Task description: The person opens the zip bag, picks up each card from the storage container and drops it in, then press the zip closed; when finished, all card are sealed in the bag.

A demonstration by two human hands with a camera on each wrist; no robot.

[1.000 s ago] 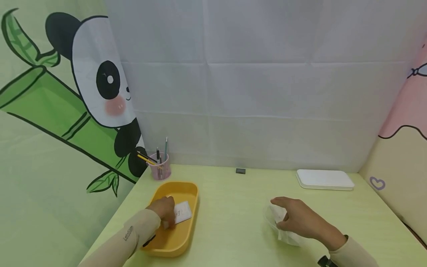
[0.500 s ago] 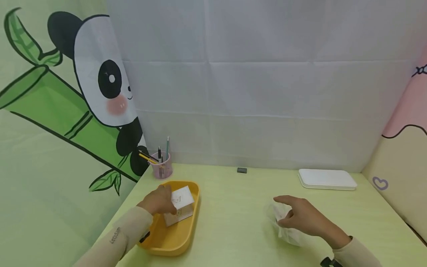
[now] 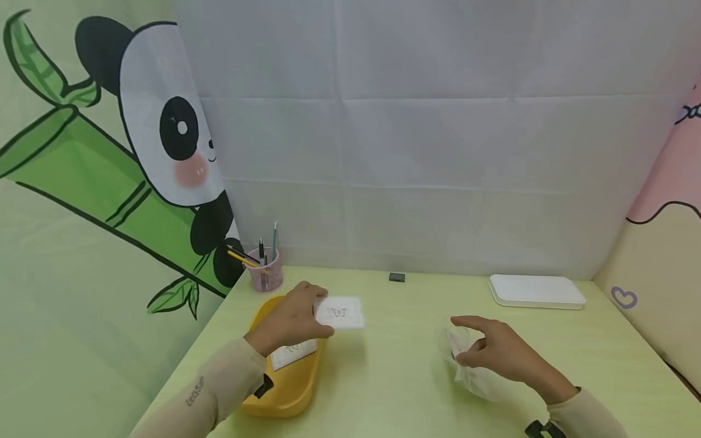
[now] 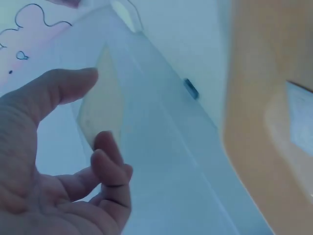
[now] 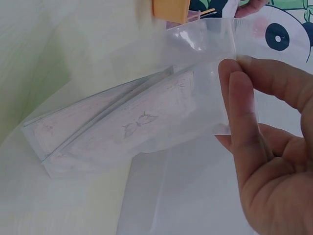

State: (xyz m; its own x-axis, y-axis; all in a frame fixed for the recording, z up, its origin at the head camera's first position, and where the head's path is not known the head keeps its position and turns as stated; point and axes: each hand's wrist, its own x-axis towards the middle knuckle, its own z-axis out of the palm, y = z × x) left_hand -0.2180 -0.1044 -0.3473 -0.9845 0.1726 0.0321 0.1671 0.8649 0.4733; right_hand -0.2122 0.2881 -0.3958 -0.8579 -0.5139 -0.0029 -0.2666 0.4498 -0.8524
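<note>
My left hand pinches a flat white packet with a butterfly print between thumb and fingers, held up over the right rim of the yellow tray. Another white packet lies in that tray, partly hidden by the hand. Further right, my right hand pinches the mouth edge of a clear plastic bag. Inside the bag, the right wrist view shows white butterfly-printed packets lying together. Seen from the left wrist, the held packet appears thin and edge-tilted.
At the back left stands a pink pen cup with pens and pencils. A small dark block lies at the table's rear edge. To the back right is a white flat case. Printed cloth walls surround the table.
My left hand has lifted a white packet out of the yellow tray and moved it up and right. The right hand stays nearly in place at the plastic bag.
</note>
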